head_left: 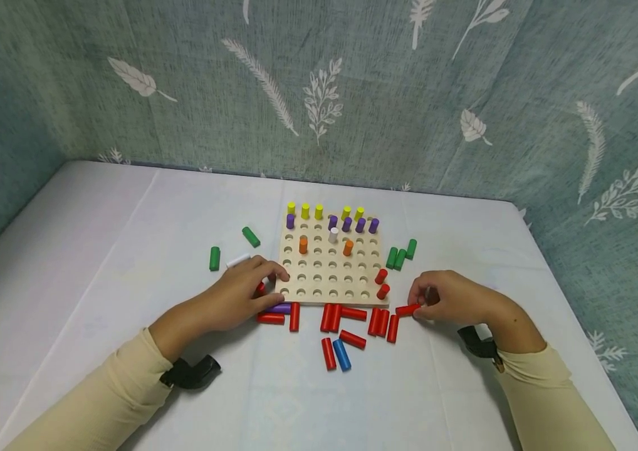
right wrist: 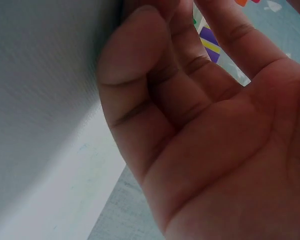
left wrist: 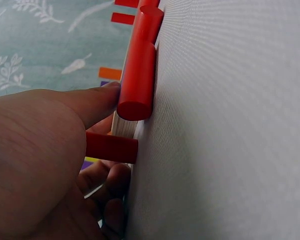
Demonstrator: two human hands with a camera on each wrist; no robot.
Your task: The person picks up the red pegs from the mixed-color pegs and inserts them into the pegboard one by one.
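A light wooden pegboard (head_left: 324,270) with rows of holes lies mid-table, holding yellow, purple, orange, white and red pegs. My left hand (head_left: 238,294) rests at its near left corner, thumb and index fingertips touching the edge. In the left wrist view, the thumb (left wrist: 97,102) reaches straight to the board beside a lying red peg (left wrist: 138,82). My right hand (head_left: 451,297) is off the board's right side, fingers bent, with the thumb and index finger pinching one end of a red peg (head_left: 406,310). The right wrist view shows its curled fingers (right wrist: 134,55) close to the tabletop; the peg is hidden there.
Several loose red pegs (head_left: 353,339) lie along the board's front edge, with a blue peg (head_left: 341,355) nearest me. Green pegs (head_left: 400,259) lie on both sides. A white peg (head_left: 238,260) and a purple peg (head_left: 279,309) are beside my left hand. A leaf-patterned cloth (head_left: 319,94) rises behind.
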